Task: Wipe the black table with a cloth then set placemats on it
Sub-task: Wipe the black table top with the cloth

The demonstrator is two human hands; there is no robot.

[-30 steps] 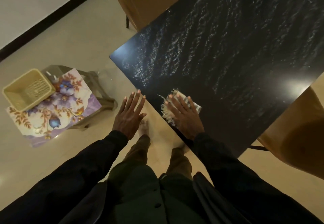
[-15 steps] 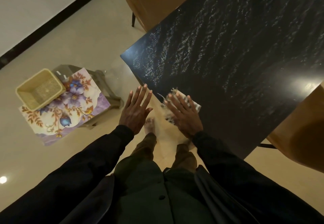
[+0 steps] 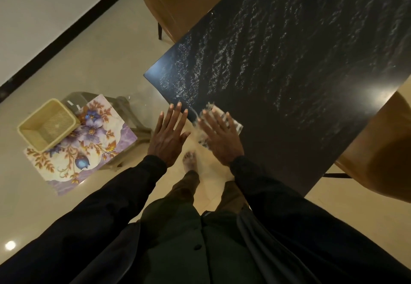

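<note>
Since the earlier frames, the left hand (image 3: 168, 134) has been brought nearer the table's near-left edge, and the cloth (image 3: 219, 125) has been drawn slightly toward that edge under the right hand (image 3: 220, 138). Stool and basket are seen unchanged.

Right hand: laid flat, palm down, fingers spread over the cloth; the cloth is pressed to the surface, not pinched. Cloth is pale, frayed, partly overhanging the table edge. Left hand: flat, fingers extended and together, nothing held; fingertips are seen at the table edge, but contact cannot be told.

Surface: table (image 3: 300, 72) is black and glossy, set diagonally, with one corner pointing left. Fine whitish streaks in wavy bands are seen across most of the top. A bright light reflection is noted at the right edge.

Room: floor (image 3: 100, 65) is pale beige, polished tile; a small light spot is reflected at near left. White wall with a black skirting band is seen at far left. Brown chairs are placed at the far side (image 3: 178, 5) and at the right (image 3: 378, 150) of the table.

Placemats (image 3: 89, 145), floral, purple and orange on cream, are stacked on a stool (image 3: 131, 114) to the left, well apart from the table. A cream basket (image 3: 47, 124) is resting on their far-left corner.
</note>
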